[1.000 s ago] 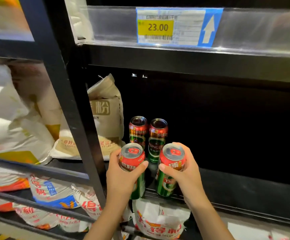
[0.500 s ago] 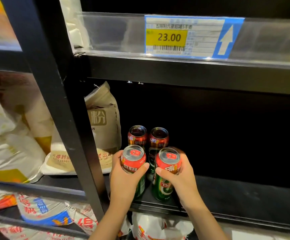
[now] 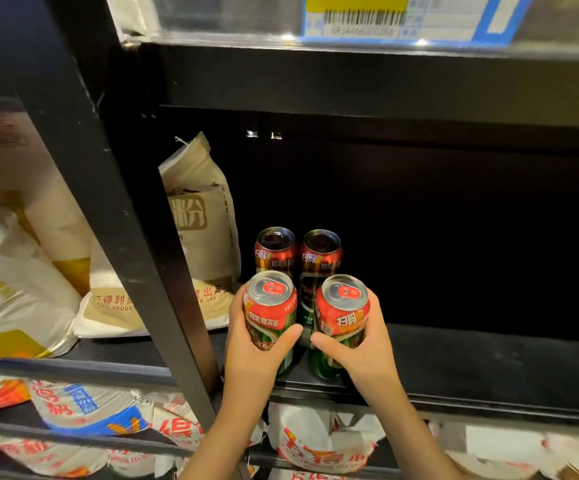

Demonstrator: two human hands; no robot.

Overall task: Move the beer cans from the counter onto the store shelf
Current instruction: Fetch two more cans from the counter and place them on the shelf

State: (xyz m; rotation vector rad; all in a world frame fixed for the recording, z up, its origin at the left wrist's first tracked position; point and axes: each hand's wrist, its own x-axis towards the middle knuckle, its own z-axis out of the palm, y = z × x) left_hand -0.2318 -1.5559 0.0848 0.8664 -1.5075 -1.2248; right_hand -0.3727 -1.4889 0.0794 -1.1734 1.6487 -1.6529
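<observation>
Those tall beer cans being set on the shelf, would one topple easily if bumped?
Probably. The can in the left hand is tall and narrow, so a knock near its top might tip it. Its tab looks unopened, so it is likely full and fairly steady. On its side, the round body would roll.

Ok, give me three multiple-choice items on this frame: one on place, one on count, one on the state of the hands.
1. The flour bag stands where, relative to the cans?
A) left
B) right
C) on top

2. How many cans are visible?
A) two
B) four
C) six

3. The left hand and right hand are:
A) both open
B) each holding a can
C) sharing one can

A: the bag is left of the back cans.
B: two back, two front.
B: each grip wraps one front can.
</observation>
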